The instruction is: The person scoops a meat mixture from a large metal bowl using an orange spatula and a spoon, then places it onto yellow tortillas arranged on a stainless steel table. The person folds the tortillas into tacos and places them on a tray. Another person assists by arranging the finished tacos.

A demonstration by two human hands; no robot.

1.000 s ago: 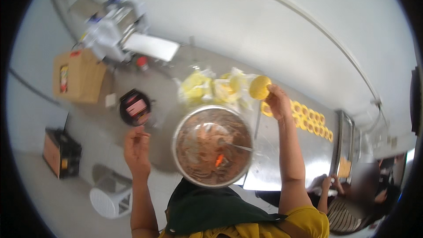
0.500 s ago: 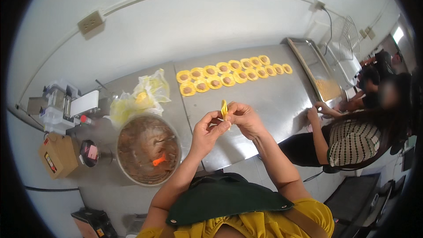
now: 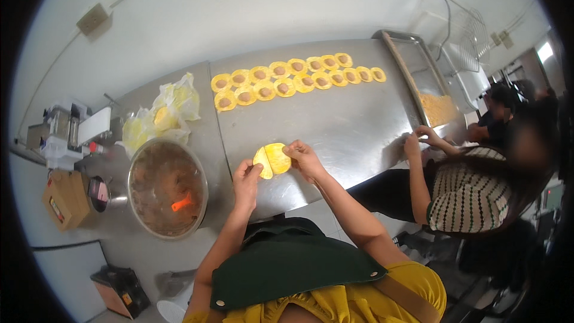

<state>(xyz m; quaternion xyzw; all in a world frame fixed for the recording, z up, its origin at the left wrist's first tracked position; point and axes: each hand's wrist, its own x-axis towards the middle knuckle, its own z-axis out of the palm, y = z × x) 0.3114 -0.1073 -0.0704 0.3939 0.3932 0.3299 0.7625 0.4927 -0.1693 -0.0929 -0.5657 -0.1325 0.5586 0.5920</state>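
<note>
Yellow wrapper point(image 3: 278, 158), thin, roundish and slightly mottled, crossed by a line, perhaps where two rounds overlap. Held above the metal surface point(image 3: 335, 122), to the right of the steel bowl point(image 3: 204, 194). Left hand point(image 3: 244, 184) pinching one side, right hand point(image 3: 304, 160) pinching the opposite side. Left of the bowl, a cardboard box point(image 3: 70, 197) with a small colourful label point(image 3: 57, 210) and a dark container point(image 3: 100, 204) with a pink one, any print unreadable.
</note>
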